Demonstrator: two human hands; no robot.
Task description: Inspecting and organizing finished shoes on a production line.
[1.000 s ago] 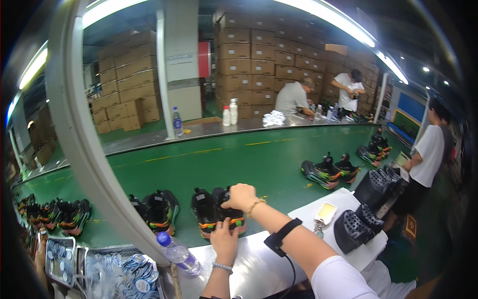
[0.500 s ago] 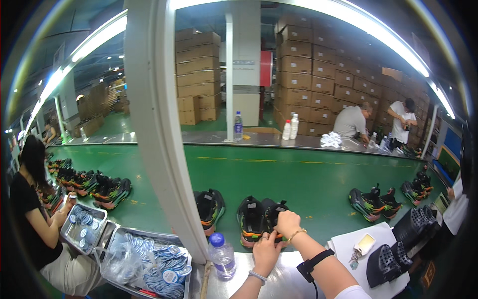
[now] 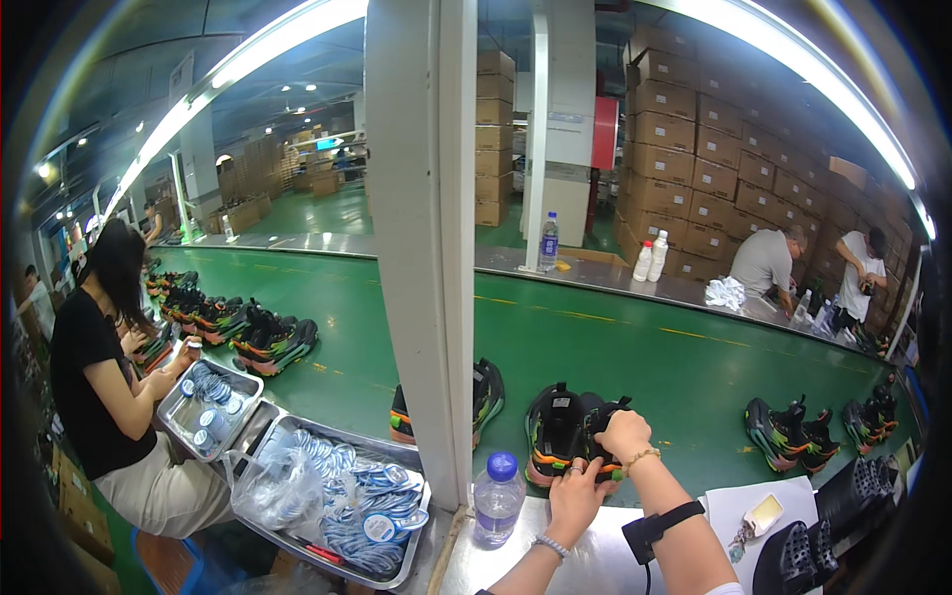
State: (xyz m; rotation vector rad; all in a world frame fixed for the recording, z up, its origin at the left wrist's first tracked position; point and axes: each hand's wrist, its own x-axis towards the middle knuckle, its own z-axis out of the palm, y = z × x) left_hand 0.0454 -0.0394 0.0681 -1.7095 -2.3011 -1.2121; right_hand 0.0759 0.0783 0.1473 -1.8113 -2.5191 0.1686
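Observation:
A pair of black sneakers with orange and green soles stands on the green belt in front of me: the left sneaker (image 3: 552, 424) and the right sneaker (image 3: 595, 412). At the collar of the right sneaker, my right hand (image 3: 623, 436) is closed, its fingertips partly hidden. My left hand (image 3: 577, 498) is closed on the heel of the same sneaker, low down by the sole. A ring and a beaded bracelet are on the left hand and wrist; a black strap with a small device (image 3: 650, 531) crosses my right forearm.
A water bottle (image 3: 498, 501) stands left of my hands, beside a white post (image 3: 421, 248). Trays of blue-and-white tags (image 3: 362, 501) lie farther left, near a seated co-worker (image 3: 119, 367). More sneakers (image 3: 783, 431) ride the belt (image 3: 674, 367). Black clogs (image 3: 793, 560) lie at right.
The whole view has swung left, so everything sits farther right in the picture. Both hands stay at the same sneaker.

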